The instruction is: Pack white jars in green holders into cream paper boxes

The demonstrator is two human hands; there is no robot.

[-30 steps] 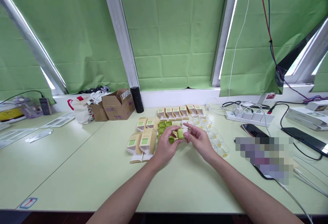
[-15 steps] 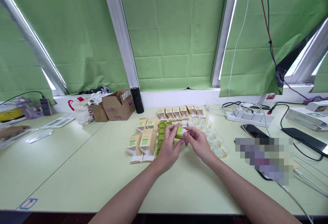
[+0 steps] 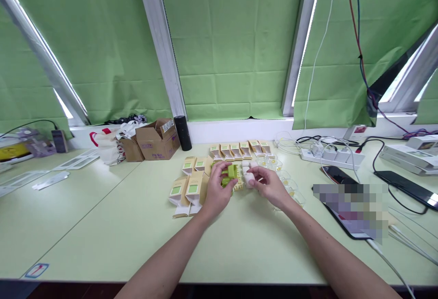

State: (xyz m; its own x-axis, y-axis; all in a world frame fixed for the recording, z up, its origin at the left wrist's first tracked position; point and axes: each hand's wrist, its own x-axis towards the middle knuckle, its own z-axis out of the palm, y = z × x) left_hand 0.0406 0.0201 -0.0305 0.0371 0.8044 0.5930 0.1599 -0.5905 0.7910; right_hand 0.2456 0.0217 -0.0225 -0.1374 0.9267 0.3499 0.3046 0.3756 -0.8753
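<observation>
My left hand (image 3: 218,192) is closed around a small green cover (image 3: 232,170), and other green covers lie partly hidden under its fingers. Between the thumb and fingers of my right hand (image 3: 272,187) is a small rounded white piece (image 3: 248,179). A gap of table separates the two hands. More small white pieces (image 3: 245,164) lie just behind the right fingertips. Clear plastic shells (image 3: 289,184) with yellow dots sit to the right of that hand, partly covered by it. Open tan cartons (image 3: 195,188) with green labels stand left of my left hand.
A row of smaller tan cartons (image 3: 234,150) lines the back. Further left are a cardboard box (image 3: 159,143) and a black cylinder (image 3: 183,133). On the right lie a power strip (image 3: 331,157), phones, cables and a blurred-out patch.
My hands have moved apart. The green piece and white piece held together earlier are now separate, green in my left hand over the green row, white in my right.
</observation>
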